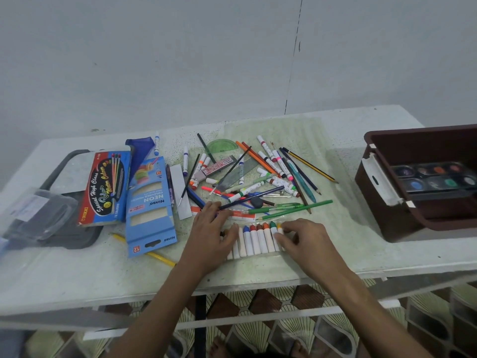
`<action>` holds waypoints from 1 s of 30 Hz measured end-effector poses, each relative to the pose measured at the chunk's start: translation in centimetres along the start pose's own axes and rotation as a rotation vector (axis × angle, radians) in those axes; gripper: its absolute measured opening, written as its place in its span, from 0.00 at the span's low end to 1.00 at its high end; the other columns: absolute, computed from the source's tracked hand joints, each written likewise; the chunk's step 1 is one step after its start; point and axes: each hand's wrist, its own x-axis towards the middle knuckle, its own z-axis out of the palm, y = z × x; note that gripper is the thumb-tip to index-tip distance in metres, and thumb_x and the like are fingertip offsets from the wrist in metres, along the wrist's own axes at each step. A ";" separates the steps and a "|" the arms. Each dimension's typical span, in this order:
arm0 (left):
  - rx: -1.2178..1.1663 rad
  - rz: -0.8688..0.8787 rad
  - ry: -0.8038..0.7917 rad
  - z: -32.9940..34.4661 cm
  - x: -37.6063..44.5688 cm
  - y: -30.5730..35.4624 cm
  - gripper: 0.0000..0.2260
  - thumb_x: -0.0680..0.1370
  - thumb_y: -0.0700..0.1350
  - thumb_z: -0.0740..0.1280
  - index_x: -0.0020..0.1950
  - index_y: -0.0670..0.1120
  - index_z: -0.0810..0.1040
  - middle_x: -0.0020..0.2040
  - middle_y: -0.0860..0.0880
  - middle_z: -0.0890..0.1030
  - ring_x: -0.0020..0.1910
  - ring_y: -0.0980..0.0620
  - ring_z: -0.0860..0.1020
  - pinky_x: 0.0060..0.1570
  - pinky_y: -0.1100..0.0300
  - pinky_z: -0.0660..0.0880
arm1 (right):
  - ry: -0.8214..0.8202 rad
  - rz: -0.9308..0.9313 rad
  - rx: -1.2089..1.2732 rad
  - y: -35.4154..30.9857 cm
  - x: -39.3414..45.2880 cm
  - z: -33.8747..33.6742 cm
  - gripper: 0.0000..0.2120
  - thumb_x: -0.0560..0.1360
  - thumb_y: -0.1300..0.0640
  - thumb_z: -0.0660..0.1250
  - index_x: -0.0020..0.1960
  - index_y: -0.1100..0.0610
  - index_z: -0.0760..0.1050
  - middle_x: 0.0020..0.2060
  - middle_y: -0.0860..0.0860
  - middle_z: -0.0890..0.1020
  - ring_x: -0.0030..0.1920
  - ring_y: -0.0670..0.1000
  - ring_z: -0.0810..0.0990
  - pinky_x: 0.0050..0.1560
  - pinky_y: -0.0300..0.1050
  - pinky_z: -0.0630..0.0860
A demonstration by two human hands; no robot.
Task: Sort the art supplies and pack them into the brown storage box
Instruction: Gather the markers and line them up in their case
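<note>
— Both hands rest on the row of crayons (pixel 258 240): left hand (pixel 215 237) with fingers flat over its left end, right hand (pixel 304 237) with fingertips pressing its right end.

— And the brown storage box (pixel 382 210)?

— Well right of the crayons, on the surface (pixel 361 254), with a paint palette (pixel 433 177) inside. Loose pens and pencils (pixel 258 177) lie just behind the crayons.

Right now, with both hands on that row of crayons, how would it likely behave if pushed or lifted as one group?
The crayons look round-bodied and lie side by side, so they would probably roll apart unless the left hand and right hand squeeze both ends. A clear sleeve may bind them; I cannot tell. They look light and probably snap easily.
</note>
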 end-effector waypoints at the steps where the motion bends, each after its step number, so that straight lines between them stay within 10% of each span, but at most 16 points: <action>1: -0.008 -0.003 -0.002 0.0 0.0 0.0 0.29 0.74 0.63 0.51 0.68 0.50 0.73 0.74 0.48 0.64 0.76 0.49 0.55 0.73 0.47 0.57 | -0.001 -0.013 -0.003 0.2 0.0 0.0 0.11 0.76 0.54 0.67 0.56 0.57 0.81 0.49 0.52 0.83 0.43 0.44 0.75 0.48 0.33 0.70; 21: -0.149 0.024 0.046 -1.0 -0.2 0.7 0.17 0.79 0.55 0.62 0.64 0.48 0.77 0.74 0.51 0.65 0.74 0.53 0.60 0.69 0.52 0.62 | 0.026 -0.101 0.154 2.4 0.6 0.3 0.13 0.72 0.52 0.73 0.56 0.53 0.81 0.49 0.44 0.79 0.44 0.35 0.74 0.46 0.26 0.69; 30: 0.129 -0.085 -0.189 -3.8 -3.6 0.0 0.42 0.63 0.74 0.64 0.74 0.60 0.59 0.67 0.55 0.62 0.68 0.52 0.58 0.67 0.50 0.60 | -0.285 -0.072 0.104 3.7 2.0 -2.0 0.45 0.56 0.44 0.82 0.70 0.51 0.69 0.60 0.42 0.67 0.49 0.37 0.68 0.43 0.27 0.66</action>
